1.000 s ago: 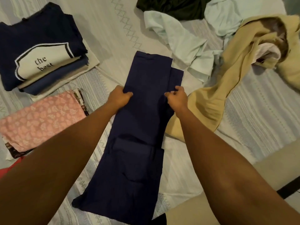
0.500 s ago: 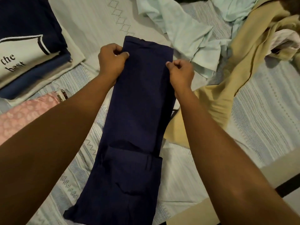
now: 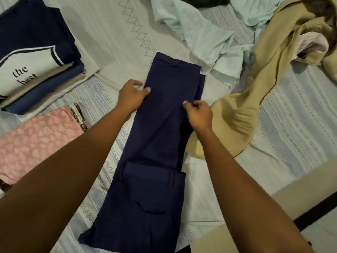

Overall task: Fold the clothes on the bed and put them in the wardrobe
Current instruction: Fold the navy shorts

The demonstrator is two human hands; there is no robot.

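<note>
Head view: progress of folding on the bed. The navy trousers (image 3: 160, 125) lie flat on the bed (image 3: 113, 42), already doubled lengthwise, with the waistband and pocket end nearest the person and the leg ends farthest away. The left hand (image 3: 132, 97) holds the left edge about halfway along the legs, with its thumb on top of the cloth and its fingers curled at the edge. The right hand (image 3: 199, 114) pinches the opposite edge between thumb and bent fingers. Beyond the two grips, one leg's hem lies slightly out of line with the other.

Judged stage: lengthwise fold done, crosswise folds still to come.

Just right of the right hand, and touching the trousers' edge, lies an unfolded tan garment (image 3: 251, 99). Beyond it lies a crumpled pale green garment (image 3: 204, 39), and a dark garment (image 3: 206, 1) sits at the far edge of the frame.

Left of the left hand, and well apart from it, lies a folded pink cloth (image 3: 36, 136). Beyond that is a neat stack topped by a navy printed top (image 3: 32, 52).

Judged overall: several pieces are folded, at least three remain loose, and nothing has yet been carried away. The wardrobe is not in view.
</note>
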